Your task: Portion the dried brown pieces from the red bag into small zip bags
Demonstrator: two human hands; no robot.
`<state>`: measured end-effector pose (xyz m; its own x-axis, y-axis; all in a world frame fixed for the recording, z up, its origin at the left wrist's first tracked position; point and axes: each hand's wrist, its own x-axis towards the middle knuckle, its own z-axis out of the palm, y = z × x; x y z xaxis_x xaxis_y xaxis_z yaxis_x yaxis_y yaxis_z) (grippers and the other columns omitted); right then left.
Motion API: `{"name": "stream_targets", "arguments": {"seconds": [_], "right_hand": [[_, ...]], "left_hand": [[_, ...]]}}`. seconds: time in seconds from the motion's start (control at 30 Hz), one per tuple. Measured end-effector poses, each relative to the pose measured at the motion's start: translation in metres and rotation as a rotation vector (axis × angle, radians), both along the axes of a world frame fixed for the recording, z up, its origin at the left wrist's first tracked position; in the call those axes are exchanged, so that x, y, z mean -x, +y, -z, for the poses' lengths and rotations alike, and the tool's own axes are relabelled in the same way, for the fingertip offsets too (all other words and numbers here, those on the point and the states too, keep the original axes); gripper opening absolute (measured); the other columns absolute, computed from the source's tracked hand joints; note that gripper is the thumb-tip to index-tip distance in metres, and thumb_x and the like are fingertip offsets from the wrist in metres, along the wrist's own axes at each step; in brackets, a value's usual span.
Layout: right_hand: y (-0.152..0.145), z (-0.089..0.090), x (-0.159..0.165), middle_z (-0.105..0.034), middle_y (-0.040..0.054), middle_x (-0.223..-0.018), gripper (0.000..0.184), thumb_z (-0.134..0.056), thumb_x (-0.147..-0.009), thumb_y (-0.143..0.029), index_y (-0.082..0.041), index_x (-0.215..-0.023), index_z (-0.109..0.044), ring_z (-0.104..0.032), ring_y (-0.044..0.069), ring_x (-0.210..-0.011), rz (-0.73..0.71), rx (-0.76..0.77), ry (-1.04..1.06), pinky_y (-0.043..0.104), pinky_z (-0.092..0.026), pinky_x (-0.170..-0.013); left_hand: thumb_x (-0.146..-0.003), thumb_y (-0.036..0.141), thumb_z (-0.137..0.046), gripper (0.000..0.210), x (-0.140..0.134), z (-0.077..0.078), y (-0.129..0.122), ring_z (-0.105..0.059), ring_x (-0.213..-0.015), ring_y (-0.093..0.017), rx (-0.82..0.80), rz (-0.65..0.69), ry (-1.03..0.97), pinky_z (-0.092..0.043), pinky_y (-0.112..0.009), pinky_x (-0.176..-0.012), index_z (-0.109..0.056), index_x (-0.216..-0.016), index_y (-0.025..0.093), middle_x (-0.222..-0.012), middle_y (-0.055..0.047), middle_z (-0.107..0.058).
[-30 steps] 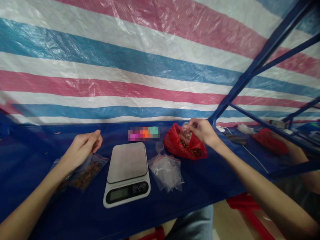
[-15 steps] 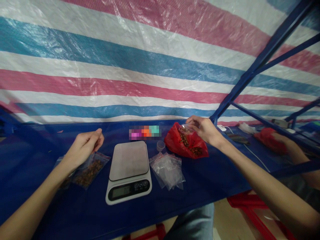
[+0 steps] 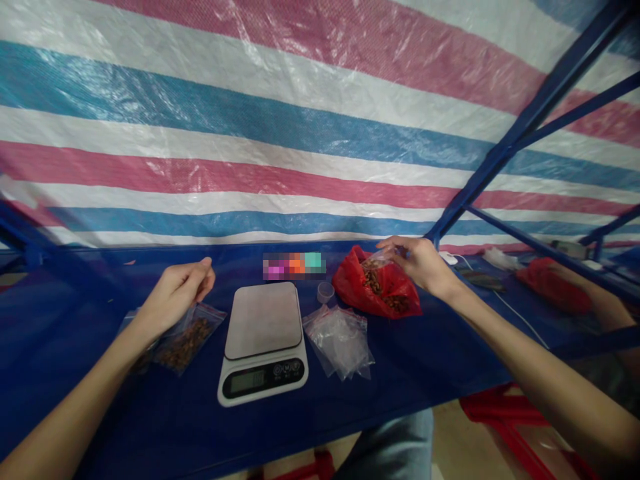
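My left hand (image 3: 183, 290) is closed, fingers curled and thumb against them, and nothing shows in it. Just below it lies a clear zip bag (image 3: 185, 343) of small brown dried pieces, partly covered by the hand and wrist. My right hand (image 3: 413, 260) pinches a clear plastic piece (image 3: 376, 259) above the mouth of a red plastic bag (image 3: 350, 287). More brown pieces (image 3: 395, 303) fill that bag. Whether the clear piece is a cup or a small bag, I cannot tell. Between the hands stands a white kitchen scale (image 3: 265, 323), its pan bare.
Clear zip bags (image 3: 340, 340) lie in a stack right of the scale, with a small clear cup (image 3: 325, 292) behind them. A blurred colourful item (image 3: 295, 265) is at the back. To the right are a blue metal frame (image 3: 470, 193) and another person's hand at a red bag (image 3: 553, 283).
The view has shifted slightly, so everything sits a little further right. My right hand still holds the clear piece over the red bag; my left hand stays closed above the filled bag.
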<state>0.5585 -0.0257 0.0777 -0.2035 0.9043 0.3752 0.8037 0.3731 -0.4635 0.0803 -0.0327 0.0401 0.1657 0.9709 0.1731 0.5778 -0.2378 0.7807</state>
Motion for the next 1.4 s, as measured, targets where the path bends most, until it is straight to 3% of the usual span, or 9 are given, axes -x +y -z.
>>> {"name": "stream_targets", "arguments": {"seconds": [0.1, 0.2, 0.33, 0.53, 0.83, 0.93, 1.07, 1.27, 1.4], "right_hand": [[0.004, 0.006, -0.003, -0.079, 0.0083, -0.084, 0.033, -0.073, -0.079, -0.030, -0.018, -0.110, -0.078, -0.070, 0.024, -0.070, 0.027, 0.066, -0.013, 0.034, -0.051, -0.067], [0.007, 0.013, -0.002, -0.077, 0.0073, -0.078, 0.030, -0.081, -0.077, -0.045, -0.019, -0.093, -0.079, -0.067, 0.024, -0.067, 0.064, 0.135, -0.043, 0.032, -0.046, -0.061], [0.009, 0.013, 0.001, -0.064, 0.0035, -0.059, 0.054, -0.054, -0.096, -0.060, -0.020, -0.063, -0.066, -0.051, 0.017, -0.053, 0.067, 0.098, -0.085, 0.031, -0.034, -0.054], [0.016, 0.009, 0.001, -0.070, 0.0065, -0.067, 0.036, -0.059, -0.092, -0.047, -0.018, -0.075, -0.072, -0.058, 0.019, -0.060, 0.011, 0.110, -0.125, 0.031, -0.038, -0.059], [0.006, -0.011, 0.005, -0.072, 0.0089, -0.071, 0.033, -0.051, -0.100, -0.028, -0.019, -0.074, -0.070, -0.064, 0.020, -0.065, 0.036, 0.112, -0.417, 0.031, -0.037, -0.063], [0.004, -0.012, 0.002, -0.071, 0.0053, -0.068, 0.029, -0.059, -0.097, -0.034, -0.020, -0.073, -0.069, -0.061, 0.018, -0.061, 0.055, 0.126, -0.419, 0.029, -0.037, -0.059], [0.001, -0.020, -0.001, -0.067, 0.0054, -0.061, 0.048, -0.052, -0.103, -0.046, -0.020, -0.065, -0.064, -0.060, 0.019, -0.056, 0.087, 0.109, -0.464, 0.030, -0.035, -0.057], [-0.056, -0.041, 0.023, -0.081, 0.0151, -0.094, 0.038, -0.042, -0.106, -0.031, -0.017, -0.104, -0.077, -0.078, 0.030, -0.083, 0.231, -0.156, -0.579, 0.035, -0.052, -0.069], [-0.121, -0.003, 0.062, -0.076, 0.0177, -0.129, 0.046, -0.041, -0.099, -0.011, -0.008, -0.139, -0.065, -0.075, 0.030, -0.115, -0.013, -0.381, -0.647, 0.040, -0.060, -0.093]], "left_hand": [[-0.099, 0.063, -0.039, 0.063, 0.000, 0.001, 0.002, -0.044, -0.056, -0.019, 0.003, -0.012, 0.019, -0.035, -0.032, -0.062, -0.050, -0.052, 0.024, -0.051, 0.000, -0.048], [-0.099, 0.061, -0.041, 0.061, -0.001, 0.001, 0.003, -0.045, -0.057, -0.019, 0.001, -0.016, 0.017, -0.035, -0.032, -0.063, -0.051, -0.052, 0.023, -0.051, 0.000, -0.049], [-0.092, 0.057, -0.053, 0.051, -0.001, -0.001, 0.000, -0.044, -0.057, -0.020, -0.011, 0.007, -0.022, -0.034, -0.033, -0.063, -0.053, -0.053, 0.025, -0.052, 0.000, -0.049], [-0.092, 0.058, -0.052, 0.050, 0.000, -0.002, -0.001, -0.043, -0.055, -0.020, -0.010, -0.002, -0.029, -0.033, -0.034, -0.062, -0.052, -0.053, 0.026, -0.051, 0.000, -0.048], [-0.097, 0.068, -0.036, 0.063, 0.005, 0.007, 0.009, -0.044, -0.052, -0.020, -0.023, 0.012, 0.035, -0.034, -0.034, -0.057, -0.051, -0.052, 0.027, -0.049, -0.001, -0.048], [-0.098, 0.067, -0.037, 0.062, 0.004, 0.005, 0.007, -0.045, -0.053, -0.020, -0.034, 0.020, 0.045, -0.035, -0.034, -0.059, -0.050, -0.051, 0.027, -0.050, -0.001, -0.048], [-0.099, 0.065, -0.038, 0.062, 0.002, 0.002, 0.005, -0.046, -0.054, -0.018, -0.044, 0.030, 0.056, -0.036, -0.033, -0.061, -0.049, -0.052, 0.027, -0.050, 0.001, -0.049], [-0.101, 0.062, -0.035, 0.062, 0.009, 0.009, 0.008, -0.045, -0.052, -0.016, -0.073, -0.025, 0.091, -0.035, -0.030, -0.059, -0.049, -0.054, 0.023, -0.049, 0.001, -0.048], [-0.099, 0.061, -0.041, 0.057, 0.017, 0.006, 0.008, -0.045, -0.051, -0.016, -0.157, -0.057, 0.223, -0.035, -0.030, -0.056, -0.051, -0.058, 0.022, -0.050, 0.001, -0.048]]}}
